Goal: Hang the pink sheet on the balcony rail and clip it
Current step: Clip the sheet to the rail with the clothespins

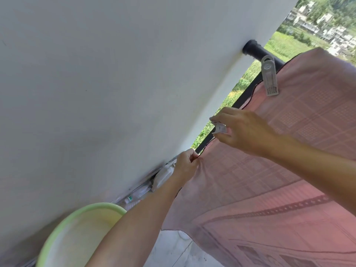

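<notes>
One clip [269,78] is already gripping the limp pink sheet [289,160] (best pinched at its hem); left hand [185,163] is pinching the edge, right hand [240,130] is closing on a second clip [219,128].

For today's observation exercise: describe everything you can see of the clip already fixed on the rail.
The clothes clip is large, pale grey-white, plastic by its look, with a looped top and a flat jaw end dotted with small holes. It is shut, clamped over the black balcony rail and the top edge of the pink sheet, near the white wall, tilted in this view. Neither hand touches it.
</notes>
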Action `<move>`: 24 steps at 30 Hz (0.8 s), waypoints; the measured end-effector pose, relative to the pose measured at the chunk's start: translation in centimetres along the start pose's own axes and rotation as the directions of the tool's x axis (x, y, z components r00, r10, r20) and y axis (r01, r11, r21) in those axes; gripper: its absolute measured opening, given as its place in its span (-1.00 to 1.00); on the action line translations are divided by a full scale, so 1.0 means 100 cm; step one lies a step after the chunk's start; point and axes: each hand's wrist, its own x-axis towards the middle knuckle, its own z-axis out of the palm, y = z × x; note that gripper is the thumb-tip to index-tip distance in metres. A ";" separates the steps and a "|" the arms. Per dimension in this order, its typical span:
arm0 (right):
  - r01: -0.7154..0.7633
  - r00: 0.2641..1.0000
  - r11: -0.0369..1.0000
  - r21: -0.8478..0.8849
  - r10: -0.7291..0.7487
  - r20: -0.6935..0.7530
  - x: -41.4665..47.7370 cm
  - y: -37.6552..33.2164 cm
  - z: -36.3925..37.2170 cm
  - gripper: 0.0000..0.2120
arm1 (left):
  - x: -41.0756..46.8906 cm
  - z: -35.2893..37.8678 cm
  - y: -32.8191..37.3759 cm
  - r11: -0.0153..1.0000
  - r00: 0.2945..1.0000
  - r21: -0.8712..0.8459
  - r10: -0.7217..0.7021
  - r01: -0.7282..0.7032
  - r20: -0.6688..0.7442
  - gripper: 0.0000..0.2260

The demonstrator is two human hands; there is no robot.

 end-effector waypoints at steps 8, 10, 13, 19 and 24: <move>-0.145 0.970 0.983 0.109 0.120 0.213 0.008 -0.004 0.019 -0.68 | 0.000 0.003 -0.009 0.963 0.989 0.267 -0.002 -0.038 0.147 -0.79; -0.184 0.954 0.971 0.151 0.140 0.264 0.012 -0.005 0.027 -0.73 | 0.004 -0.002 -0.019 0.966 0.992 0.258 -0.051 0.019 0.117 -0.80; -0.214 0.935 0.963 0.166 0.152 0.321 0.017 -0.008 0.037 -0.79 | 0.007 -0.006 -0.028 0.979 0.997 0.199 -0.058 0.045 0.059 -0.92; -0.207 0.900 0.964 0.168 0.121 0.418 0.015 -0.007 0.065 -0.88 | 0.002 0.008 -0.042 0.996 0.996 0.058 -0.067 0.070 -0.053 -0.83; -0.226 0.884 0.970 0.091 0.165 0.437 0.021 -0.009 0.088 -0.91 | 0.000 -0.001 -0.055 0.997 0.998 0.051 -0.060 0.061 -0.020 -0.89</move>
